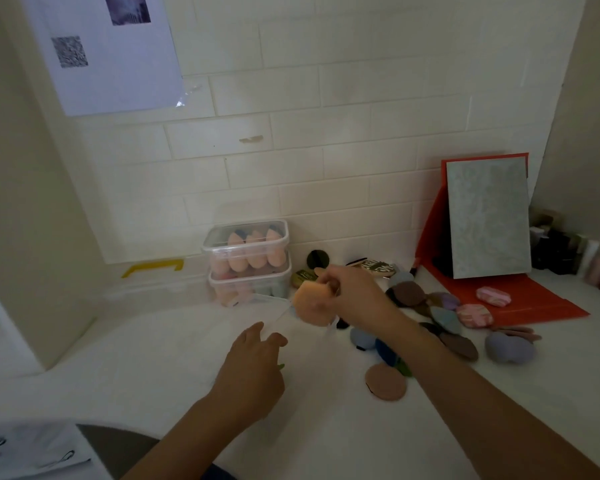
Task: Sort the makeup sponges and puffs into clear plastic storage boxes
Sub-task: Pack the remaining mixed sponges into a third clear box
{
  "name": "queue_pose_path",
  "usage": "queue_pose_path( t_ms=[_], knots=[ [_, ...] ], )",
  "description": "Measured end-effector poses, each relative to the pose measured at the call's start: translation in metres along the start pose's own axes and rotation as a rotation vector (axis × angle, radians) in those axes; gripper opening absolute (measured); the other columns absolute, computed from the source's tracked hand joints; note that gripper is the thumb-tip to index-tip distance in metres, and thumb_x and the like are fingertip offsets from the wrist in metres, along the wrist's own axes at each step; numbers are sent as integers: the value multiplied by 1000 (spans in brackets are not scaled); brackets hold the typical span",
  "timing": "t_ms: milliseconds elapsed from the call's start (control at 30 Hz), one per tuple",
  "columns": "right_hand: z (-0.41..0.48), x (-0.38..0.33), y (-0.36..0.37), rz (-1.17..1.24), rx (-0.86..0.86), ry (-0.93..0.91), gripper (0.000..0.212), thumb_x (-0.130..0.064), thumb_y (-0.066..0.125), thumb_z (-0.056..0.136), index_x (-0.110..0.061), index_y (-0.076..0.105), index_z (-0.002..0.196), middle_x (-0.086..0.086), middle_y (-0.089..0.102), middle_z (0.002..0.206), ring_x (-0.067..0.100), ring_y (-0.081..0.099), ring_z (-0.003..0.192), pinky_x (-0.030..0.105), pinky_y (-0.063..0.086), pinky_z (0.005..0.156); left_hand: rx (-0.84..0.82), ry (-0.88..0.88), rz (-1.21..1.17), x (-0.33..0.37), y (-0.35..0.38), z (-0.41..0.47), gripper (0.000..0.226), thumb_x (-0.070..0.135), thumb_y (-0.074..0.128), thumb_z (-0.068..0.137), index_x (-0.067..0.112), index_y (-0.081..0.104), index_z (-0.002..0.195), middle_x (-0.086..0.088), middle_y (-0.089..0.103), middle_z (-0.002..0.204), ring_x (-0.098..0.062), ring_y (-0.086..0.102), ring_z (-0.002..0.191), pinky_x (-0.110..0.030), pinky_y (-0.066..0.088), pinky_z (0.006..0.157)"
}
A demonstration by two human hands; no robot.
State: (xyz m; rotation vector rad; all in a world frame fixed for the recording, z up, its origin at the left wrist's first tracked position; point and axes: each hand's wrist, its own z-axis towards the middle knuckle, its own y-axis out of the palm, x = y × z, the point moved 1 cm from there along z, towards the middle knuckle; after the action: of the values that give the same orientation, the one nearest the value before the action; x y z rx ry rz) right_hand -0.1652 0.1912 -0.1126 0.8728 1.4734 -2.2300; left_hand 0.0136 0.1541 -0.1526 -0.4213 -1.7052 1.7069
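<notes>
My right hand (355, 294) pinches a peach makeup sponge (310, 304) and holds it in the air above a faint clear plastic box (278, 318) on the white counter. My left hand (253, 367) is at that box's near edge, and its thumb and forefinger pinch the thin clear rim. Behind them, two clear boxes stand stacked against the wall. The upper box (246, 249) holds peach sponges and the lower box (252, 287) holds mixed ones. A heap of round puffs (440, 317) in brown, blue, purple and green lies to the right, partly hidden by my right forearm.
A red folding stand with a mirror (487, 220) leans at the back right, with pink puffs (494, 296) on its base. Small bottles (568, 254) line the far right corner. A clear bin with a yellow handle (153, 268) sits on the left by the wall.
</notes>
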Motion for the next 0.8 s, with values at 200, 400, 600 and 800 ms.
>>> queue_pose_path(
  t_ms=[200, 400, 600, 800],
  knots=[
    [-2, 4, 27, -143, -43, 56, 30, -26, 64, 86, -18, 59, 114, 2, 65, 106, 13, 54, 87, 25, 44, 74, -25, -22, -17, -10, -39, 28, 31, 35, 57, 89, 25, 54, 119, 4, 59, 121, -6, 55, 99, -19, 45, 87],
    [0, 10, 33, -198, -19, 27, 25, -22, 59, 85, -15, 62, 109, 3, 53, 119, 16, 53, 100, 25, 41, 83, -100, 180, -104, -3, -47, 64, 55, 31, 73, 77, 27, 50, 127, 9, 54, 129, -5, 50, 112, -18, 39, 94],
    [5, 18, 32, -163, -5, 56, 21, -23, 62, 84, -16, 60, 104, -4, 53, 95, 7, 51, 81, 18, 40, 70, -175, 244, -121, 12, -16, 86, 56, 31, 75, 75, 30, 53, 126, 9, 57, 126, -9, 53, 112, -22, 38, 95],
    [11, 28, 15, 82, -133, 54, 22, -35, 68, 84, -22, 57, 97, -13, 52, 77, 2, 48, 69, 15, 40, 61, -79, 255, -161, -4, -7, 91, 29, 30, 72, 78, 31, 60, 103, 16, 56, 99, -5, 51, 93, -7, 33, 69]
  ],
)
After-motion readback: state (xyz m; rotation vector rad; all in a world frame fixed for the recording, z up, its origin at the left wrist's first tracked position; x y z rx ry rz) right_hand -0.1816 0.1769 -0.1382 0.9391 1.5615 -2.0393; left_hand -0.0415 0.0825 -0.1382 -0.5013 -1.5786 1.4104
